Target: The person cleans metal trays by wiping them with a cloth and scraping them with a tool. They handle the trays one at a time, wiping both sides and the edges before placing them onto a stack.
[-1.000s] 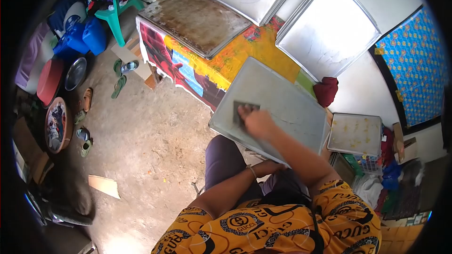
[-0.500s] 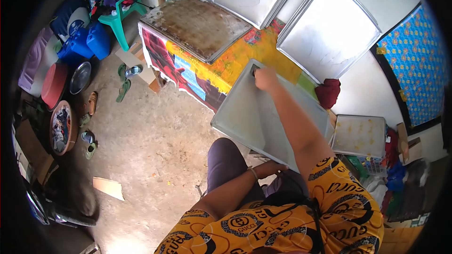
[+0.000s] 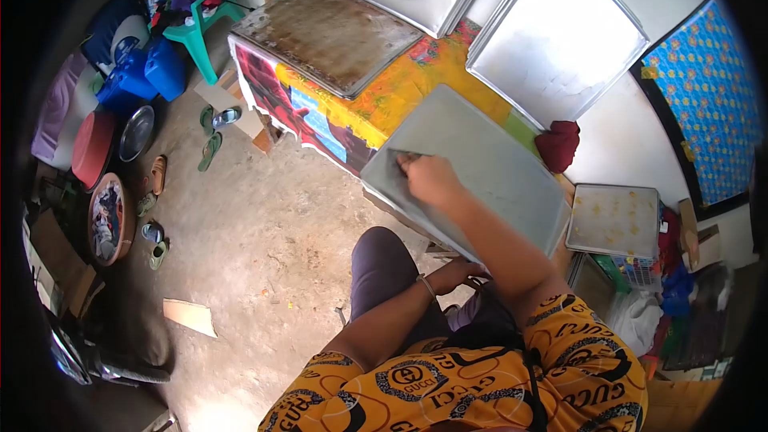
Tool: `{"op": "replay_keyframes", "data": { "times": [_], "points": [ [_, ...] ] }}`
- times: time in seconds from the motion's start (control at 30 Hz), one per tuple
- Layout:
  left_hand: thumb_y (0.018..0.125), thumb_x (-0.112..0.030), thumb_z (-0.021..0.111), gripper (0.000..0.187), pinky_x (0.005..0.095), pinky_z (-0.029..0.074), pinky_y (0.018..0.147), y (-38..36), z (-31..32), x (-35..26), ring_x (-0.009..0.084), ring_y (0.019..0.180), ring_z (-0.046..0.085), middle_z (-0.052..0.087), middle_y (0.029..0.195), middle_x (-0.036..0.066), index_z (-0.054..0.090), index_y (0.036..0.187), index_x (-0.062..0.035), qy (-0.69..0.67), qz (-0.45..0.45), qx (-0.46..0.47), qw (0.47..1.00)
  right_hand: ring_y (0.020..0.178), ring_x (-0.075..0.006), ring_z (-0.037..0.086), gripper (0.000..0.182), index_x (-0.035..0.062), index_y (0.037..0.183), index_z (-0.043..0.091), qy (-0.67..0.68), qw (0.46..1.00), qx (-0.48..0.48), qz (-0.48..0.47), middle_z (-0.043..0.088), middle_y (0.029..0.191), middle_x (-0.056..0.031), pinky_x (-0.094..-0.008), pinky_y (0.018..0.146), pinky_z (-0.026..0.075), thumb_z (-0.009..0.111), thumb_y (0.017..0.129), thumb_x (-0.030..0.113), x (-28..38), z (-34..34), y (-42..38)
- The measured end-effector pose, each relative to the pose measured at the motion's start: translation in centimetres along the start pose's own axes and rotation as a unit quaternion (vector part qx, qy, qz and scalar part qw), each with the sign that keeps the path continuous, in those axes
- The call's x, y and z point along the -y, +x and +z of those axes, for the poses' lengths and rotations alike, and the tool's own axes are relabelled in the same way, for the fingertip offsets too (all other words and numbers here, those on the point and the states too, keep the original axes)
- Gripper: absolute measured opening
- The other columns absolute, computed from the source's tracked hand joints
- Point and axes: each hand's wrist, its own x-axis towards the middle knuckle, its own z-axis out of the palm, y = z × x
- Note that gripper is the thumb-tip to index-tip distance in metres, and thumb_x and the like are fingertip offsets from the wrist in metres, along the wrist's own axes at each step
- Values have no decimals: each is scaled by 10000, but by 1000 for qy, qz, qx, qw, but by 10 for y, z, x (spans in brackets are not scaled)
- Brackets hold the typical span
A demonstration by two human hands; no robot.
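Note:
A large grey metal baking tray (image 3: pixel 496 168) lies tilted in front of me on the near end of the table. My right hand (image 3: pixel 432 179) is closed on a small dark pad (image 3: pixel 402 162), pressed to the tray's surface near its left corner. Close to the tray's lower edge, my left hand (image 3: pixel 459 274) rests low over my lap; its fingertips are partly hidden beside a dark strap.
A browned tray (image 3: pixel 328 36) lies on the cloth-covered table (image 3: pixel 376 124). Shiny trays (image 3: pixel 556 40) lean on the wall beside a dark red cloth (image 3: pixel 558 146). At right, another tray (image 3: pixel 612 228) tops a crate. Slippers (image 3: pixel 210 152) and a basin (image 3: pixel 110 216) stand left.
My right hand has drawn the dark pad from the tray's far edge down and left to its left corner. The tray looks flatter and turned slightly. My left hand stays low, shifted slightly up and left.

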Motion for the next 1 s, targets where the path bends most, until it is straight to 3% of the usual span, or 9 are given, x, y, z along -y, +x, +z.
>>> {"op": "replay_keyframes", "data": {
  "times": [0.17,0.27,0.43,0.63,0.67,0.77,0.83,0.87,1.0],
  "points": [
    [903,-261,484,415,361,534,770,1,-10,-1,258,1017,598,596,1108,162,478,1216,11,14,3,8,1000,758,-343,642,293,-10,1087,564,-66,997,-17,35,640,964,-138,-426,690,524,436,859,122,-18,17,10],
    [905,-313,489,444,354,532,771,5,-4,-3,250,993,606,610,1096,163,494,1210,10,74,-21,19,997,929,-341,630,489,57,1293,470,-91,995,35,23,563,1210,-187,-430,739,521,484,812,143,-11,17,-3],
    [907,-357,495,472,347,527,788,12,-3,-1,221,1042,590,611,1119,142,529,1206,7,173,-71,32,982,1078,-369,570,557,64,1329,425,-36,997,73,-14,494,1302,-181,-427,801,513,512,788,161,1,14,-35],
    [911,-324,488,438,350,530,798,1,-12,1,208,1043,581,567,1181,133,531,1208,-4,104,49,-55,992,1099,-347,563,516,72,1312,452,-20,996,79,-33,512,1282,-158,-423,810,516,502,808,168,13,14,-71],
    [921,-298,479,429,370,532,819,3,-18,0,224,1068,566,526,1221,137,485,1256,-31,71,21,-77,994,1084,-333,571,527,82,1308,457,-24,996,86,-28,511,1288,-149,-414,801,517,523,795,178,12,14,-77],
    [926,-293,456,494,446,498,861,-15,-16,-18,252,1128,525,427,1328,122,344,1358,-80,-43,158,-173,971,1053,-298,589,560,105,1307,463,-33,993,109,-10,510,1300,-125,-396,782,516,570,766,202,3,5,-95],
    [933,-330,391,501,495,378,988,-20,-35,-27,287,1239,423,409,1359,120,329,1371,-94,-263,264,-113,921,1049,-284,593,581,113,1319,453,-35,990,133,6,515,1299,-111,-395,778,515,583,762,213,-2,-7,-112],
    [926,-361,388,530,487,346,1015,-27,-42,-39,289,1240,423,424,1353,117,323,1370,-79,-332,247,-104,905,1044,-282,594,587,115,1324,449,-35,991,130,14,516,1300,-111,-396,781,513,584,760,214,-7,-5,-124],
    [936,-456,332,577,523,349,1005,-48,-39,-62,331,1236,423,413,1364,137,315,1375,-82,-312,266,-140,901,982,-281,614,592,93,1315,455,-32,992,116,44,542,1261,-118,-404,776,509,598,765,259,-23,1,-180]
  ]
}}
